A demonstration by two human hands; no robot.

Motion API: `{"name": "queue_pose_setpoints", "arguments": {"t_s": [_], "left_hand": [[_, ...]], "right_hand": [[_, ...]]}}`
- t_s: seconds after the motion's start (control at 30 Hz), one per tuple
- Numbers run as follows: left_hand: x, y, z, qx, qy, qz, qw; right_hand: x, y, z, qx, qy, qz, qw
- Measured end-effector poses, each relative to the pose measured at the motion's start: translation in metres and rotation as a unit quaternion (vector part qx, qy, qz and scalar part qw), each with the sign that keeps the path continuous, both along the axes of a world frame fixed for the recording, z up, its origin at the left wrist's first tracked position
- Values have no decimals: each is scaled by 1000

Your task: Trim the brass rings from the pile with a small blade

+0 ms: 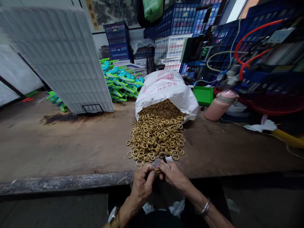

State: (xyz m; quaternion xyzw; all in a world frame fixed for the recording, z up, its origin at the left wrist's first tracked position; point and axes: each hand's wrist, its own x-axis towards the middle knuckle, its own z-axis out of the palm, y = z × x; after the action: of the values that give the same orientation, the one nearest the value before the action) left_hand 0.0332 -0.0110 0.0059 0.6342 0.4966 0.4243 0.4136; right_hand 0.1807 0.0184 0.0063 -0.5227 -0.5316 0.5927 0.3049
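While the left hand (pixel 143 181) has its grip pinched on a gold-coloured ring (pixel 156 170) by the near edge of the desk (pixel 95 152), the right hand (pixel 175 176), at the ring's other side, clasps a slim tool (pixel 164 159) slanting toward the heaped rings (pixel 158 136) beyond.

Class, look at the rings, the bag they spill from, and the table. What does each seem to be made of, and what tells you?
Rings: golden metal, perhaps brass or plated; small glints show on their rounded surfaces.
Bag: white, slightly glossy, likely plastic; it holds stiff folds.
Table: perhaps wood, matt and worn; the brown top shows stains.
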Motion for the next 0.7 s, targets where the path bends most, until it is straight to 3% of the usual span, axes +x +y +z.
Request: {"name": "queue_pose_setpoints", "arguments": {"t_s": [0.13, 0.27, 0.33, 0.53, 0.7], "left_hand": [[3, 0, 2, -61, -63, 0, 996], [5, 1, -1, -208, -158, -39, 964], [6, 1, -3, -245, -193, -58, 948], [8, -3, 0, -288, -288, -34, 913], [8, -3, 5, -277, -291, -12, 916]], "right_hand": [[1, 2, -9, 89, -33, 26, 995], [-3, 3, -7, 96, -67, 13, 993], [-5, 1, -4, 101, -84, 6, 991], [-6, 2, -4, 83, -18, 21, 996], [-2, -2, -5, 148, -134, 14, 980]]}}
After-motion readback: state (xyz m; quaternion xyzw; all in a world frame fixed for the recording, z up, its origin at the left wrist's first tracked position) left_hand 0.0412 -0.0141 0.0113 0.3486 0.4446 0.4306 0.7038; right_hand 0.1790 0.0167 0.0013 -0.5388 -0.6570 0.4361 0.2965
